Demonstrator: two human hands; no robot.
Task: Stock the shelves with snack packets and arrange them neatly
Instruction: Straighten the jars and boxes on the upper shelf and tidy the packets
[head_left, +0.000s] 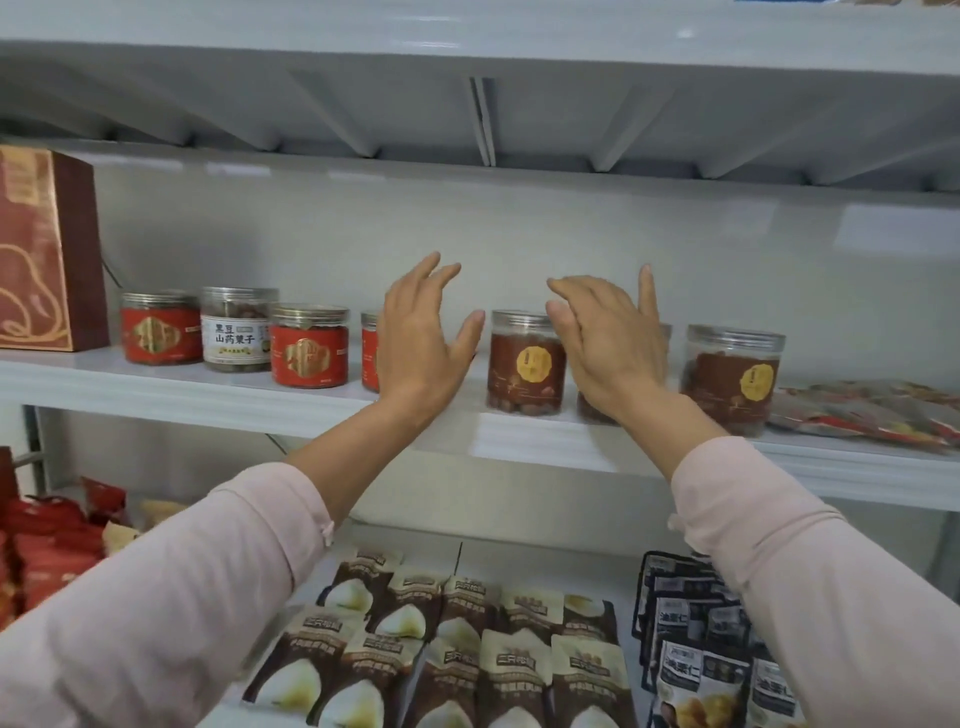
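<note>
Left hand (421, 338): raised at the middle shelf (208, 395), fingers spread, holding nothing.
Right hand (610, 338): spread wide and empty, in front of a partly hidden jar.
Brown jar (525, 364): upright between the two hands, not clearly touched by either.
Snack packets (457, 639): rows on the lower shelf, nearer, below both hands.
Red jars (309, 345): left of the left hand.

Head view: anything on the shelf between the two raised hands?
Yes: one brown-labelled jar stands between the left hand and right hand, nearer the right. Both hands are open, gripping nothing.
</note>
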